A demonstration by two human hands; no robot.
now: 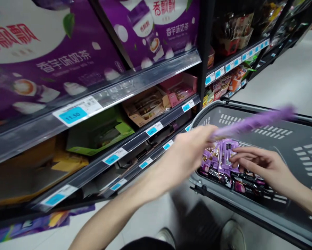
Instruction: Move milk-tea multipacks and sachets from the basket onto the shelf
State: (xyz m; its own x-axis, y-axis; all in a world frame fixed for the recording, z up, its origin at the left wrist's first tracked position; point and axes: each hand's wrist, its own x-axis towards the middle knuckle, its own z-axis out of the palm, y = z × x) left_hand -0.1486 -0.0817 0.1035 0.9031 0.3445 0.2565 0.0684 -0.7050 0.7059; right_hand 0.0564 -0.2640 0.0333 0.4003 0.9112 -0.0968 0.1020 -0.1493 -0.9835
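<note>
My left hand (196, 144) is closed around one end of a long, thin purple packet (257, 121), which points up to the right above the basket and is blurred by motion. My right hand (265, 166) reaches into the grey shopping basket (299, 194) from the right, its fingers stretched out and somewhat apart. Its fingertips are at a heap of small purple packets (223, 154); whether they touch is unclear. Black shiny packets (246, 182) lie below them in the basket, partly hidden by the right hand.
Shelves run along the left, with large purple milk tea packages (67, 52) on top. Below sit a green open box (101, 133), a tan box (148, 104) and a pink box (180, 90). Blue price tags (74, 115) line the shelf edges. My shoes (232, 234) stand on the pale floor.
</note>
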